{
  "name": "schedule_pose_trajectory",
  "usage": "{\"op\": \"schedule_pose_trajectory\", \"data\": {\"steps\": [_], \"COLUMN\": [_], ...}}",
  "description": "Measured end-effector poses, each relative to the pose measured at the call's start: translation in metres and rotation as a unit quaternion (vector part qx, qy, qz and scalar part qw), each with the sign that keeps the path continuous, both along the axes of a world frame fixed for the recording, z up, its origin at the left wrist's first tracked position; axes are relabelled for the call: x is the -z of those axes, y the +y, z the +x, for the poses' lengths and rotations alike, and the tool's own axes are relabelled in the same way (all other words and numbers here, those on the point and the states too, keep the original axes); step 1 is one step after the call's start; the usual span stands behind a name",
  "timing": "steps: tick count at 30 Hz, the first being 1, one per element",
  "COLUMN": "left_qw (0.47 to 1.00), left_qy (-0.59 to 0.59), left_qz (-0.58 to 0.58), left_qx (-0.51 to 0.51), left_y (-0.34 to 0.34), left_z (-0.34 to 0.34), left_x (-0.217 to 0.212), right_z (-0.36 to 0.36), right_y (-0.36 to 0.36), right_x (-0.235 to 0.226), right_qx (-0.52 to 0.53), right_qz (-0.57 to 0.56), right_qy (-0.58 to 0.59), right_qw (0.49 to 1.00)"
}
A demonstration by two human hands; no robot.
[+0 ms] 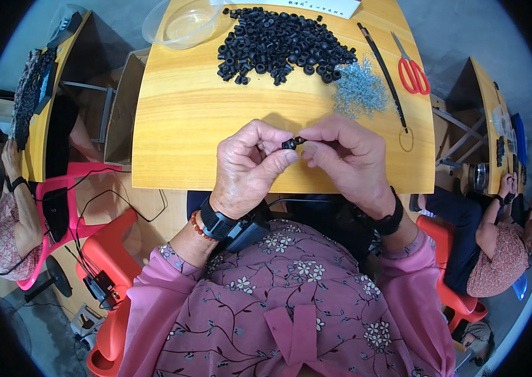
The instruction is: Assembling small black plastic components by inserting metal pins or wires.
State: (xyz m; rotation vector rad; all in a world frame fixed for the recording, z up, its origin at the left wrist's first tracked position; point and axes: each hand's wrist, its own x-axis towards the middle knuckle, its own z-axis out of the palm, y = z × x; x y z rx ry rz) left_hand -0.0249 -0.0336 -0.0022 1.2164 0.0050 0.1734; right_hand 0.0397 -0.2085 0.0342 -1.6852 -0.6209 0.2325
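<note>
Over the near part of the wooden table, my two hands meet fingertip to fingertip. My left hand [250,157] pinches a small black ring-like part [289,144] between thumb and forefinger. My right hand [349,157] is closed in a pinch at the other side of it, on a second small dark piece [299,141]. Whether the two pieces are joined is too small to tell. Beyond the hands lies a big heap of small black parts [278,47], mostly round and hollow. At its right edge sits a tangle of thin pale-blue pieces [361,89].
A clear plastic bowl [184,31] stands at the table's far left. To the right lie a black rod [382,69] with a thin loop [406,139] near its end, and red-handled scissors [413,74]. A white box [322,5] is at the far edge. People sit at tables either side.
</note>
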Motion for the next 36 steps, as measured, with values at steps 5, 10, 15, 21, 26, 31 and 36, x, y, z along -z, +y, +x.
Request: {"op": "schedule_pose_trajectory", "data": {"steps": [5, 10, 15, 21, 26, 31, 36], "left_qw": [1.0, 1.0, 1.0, 1.0, 0.999, 0.998, 0.997], "left_qy": [-0.016, -0.014, -0.015, -0.004, 0.002, 0.013, 0.033], "left_qz": [0.009, 0.002, 0.017, 0.028, 0.018, 0.022, -0.019], "left_qx": [0.0, 0.011, 0.011, 0.012, 0.036, 0.055, 0.067], "left_y": [0.001, 0.001, 0.002, 0.003, 0.008, 0.009, 0.012], "left_z": [0.0, 0.0, -0.001, 0.0, 0.002, 0.001, 0.0], "left_x": [0.003, 0.001, 0.003, -0.001, 0.001, 0.0, -0.003], "right_z": [-0.001, -0.001, 0.0, 0.004, 0.001, 0.001, 0.0], "right_y": [0.0, 0.002, 0.003, 0.002, 0.0, 0.0, -0.001], "right_x": [0.001, 0.003, -0.003, -0.002, 0.0, 0.004, -0.002], "right_qx": [0.004, 0.007, -0.009, -0.046, -0.056, -0.05, -0.053], "right_qz": [0.002, -0.009, -0.049, -0.031, 0.011, -0.001, -0.013], "right_qy": [-0.003, -0.04, -0.125, -0.118, 0.016, -0.066, -0.085], "right_qw": [1.0, 0.999, 0.991, 0.991, 0.998, 0.997, 0.995]}}
